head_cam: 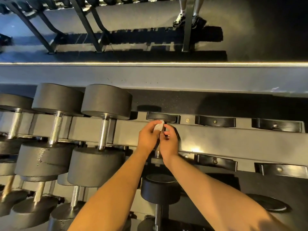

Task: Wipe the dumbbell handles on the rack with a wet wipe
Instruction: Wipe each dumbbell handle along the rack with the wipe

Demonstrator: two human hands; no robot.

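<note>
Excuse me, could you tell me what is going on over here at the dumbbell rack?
A person is wiping a small dumbbell on the top tier of the rack. The left hand pinches a white wet wipe at the far end of the dumbbell's handle. The right hand is curled close beside it over the handle, though what it grips is hidden. Larger dumbbells sit to the left.

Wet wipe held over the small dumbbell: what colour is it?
White. The wet wipe shows best in the head view, pinched in the left hand.
</note>
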